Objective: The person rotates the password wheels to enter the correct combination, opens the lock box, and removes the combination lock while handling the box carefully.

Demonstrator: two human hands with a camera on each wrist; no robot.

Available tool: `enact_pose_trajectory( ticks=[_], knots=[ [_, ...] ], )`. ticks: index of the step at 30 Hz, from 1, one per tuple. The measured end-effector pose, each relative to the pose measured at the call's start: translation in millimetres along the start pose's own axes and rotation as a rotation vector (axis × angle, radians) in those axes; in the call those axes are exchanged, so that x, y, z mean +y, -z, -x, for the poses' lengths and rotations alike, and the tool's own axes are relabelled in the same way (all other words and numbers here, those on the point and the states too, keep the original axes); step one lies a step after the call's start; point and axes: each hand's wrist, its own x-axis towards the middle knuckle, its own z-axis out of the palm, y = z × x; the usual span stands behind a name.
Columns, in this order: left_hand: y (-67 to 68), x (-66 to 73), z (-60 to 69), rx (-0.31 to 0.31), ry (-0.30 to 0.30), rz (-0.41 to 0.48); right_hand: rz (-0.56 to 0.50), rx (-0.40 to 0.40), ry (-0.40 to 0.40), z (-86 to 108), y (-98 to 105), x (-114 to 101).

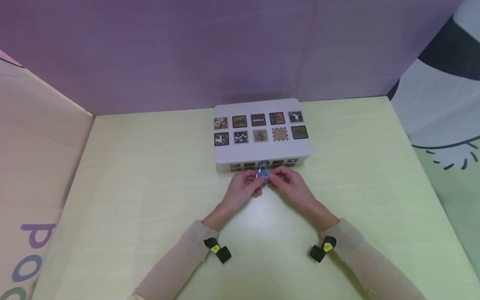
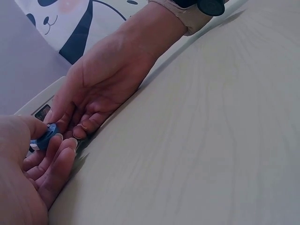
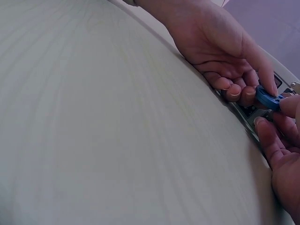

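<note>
A small blue padlock (image 1: 263,176) with its shackle upward sits at the front clasp of a white tin box (image 1: 258,152) with printed picture squares. My left hand (image 1: 241,191) pinches the padlock's body, its thumb across the front, as the right wrist view also shows with the blue padlock (image 3: 268,98). From the other side my right hand (image 1: 294,189) holds the padlock's edge between thumb and fingers. In the left wrist view the fingers of both hands meet around the padlock (image 2: 47,137). Whether the shackle passes through the clasp cannot be told.
The box stands on a pale wooden table (image 1: 150,179), close to a purple backdrop (image 1: 187,62). Printed cloth panels (image 1: 442,100) bound the sides. Each sleeve carries a black wrist camera, such as the left camera (image 1: 217,249).
</note>
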Motion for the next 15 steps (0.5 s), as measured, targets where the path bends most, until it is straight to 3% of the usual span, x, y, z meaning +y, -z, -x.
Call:
enact_pose_trajectory(
  ticks=[15],
  knots=[
    [2.6,1.5,3.0,-0.023,-0.006,-0.053,-0.01,-0.001,-0.025,-2.0,0.3,1.5]
  ],
)
